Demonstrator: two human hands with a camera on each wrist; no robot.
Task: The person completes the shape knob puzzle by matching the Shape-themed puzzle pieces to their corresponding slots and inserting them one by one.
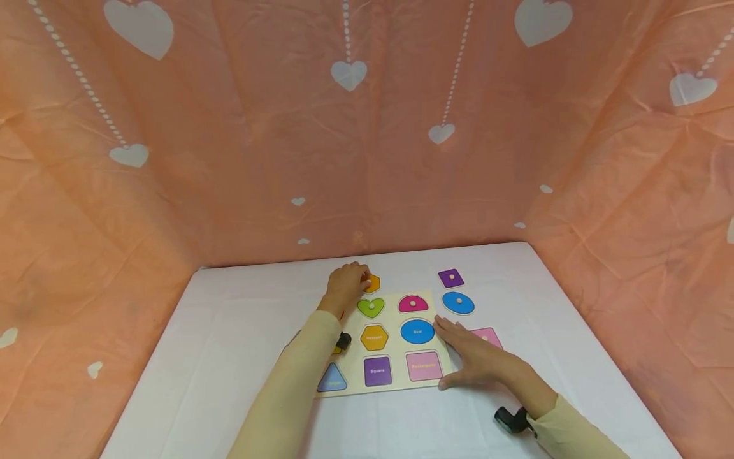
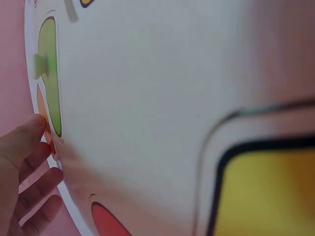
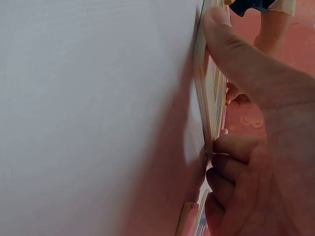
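Note:
A cream puzzle board (image 1: 395, 344) lies on the white table with coloured, partly labelled shape places. My left hand (image 1: 346, 287) reaches over its far side and pinches the yellow hexagon piece (image 1: 374, 284) just past the board's far edge. In the left wrist view the thumb (image 2: 34, 123) is against that piece, while its knob is hidden. My right hand (image 1: 473, 354) rests spread along the board's right edge, thumb and fingertips touching it. On the board, the green heart piece (image 1: 371, 308) and the magenta semicircle piece (image 1: 413, 303) show knobs.
Right of the board lie a purple knobbed piece (image 1: 451, 278), a blue oval piece (image 1: 458, 303) and a pink piece (image 1: 489, 337), partly behind the right hand. My left forearm (image 1: 292, 389) covers the board's left side. An orange heart-patterned curtain (image 1: 401, 191) stands behind the table.

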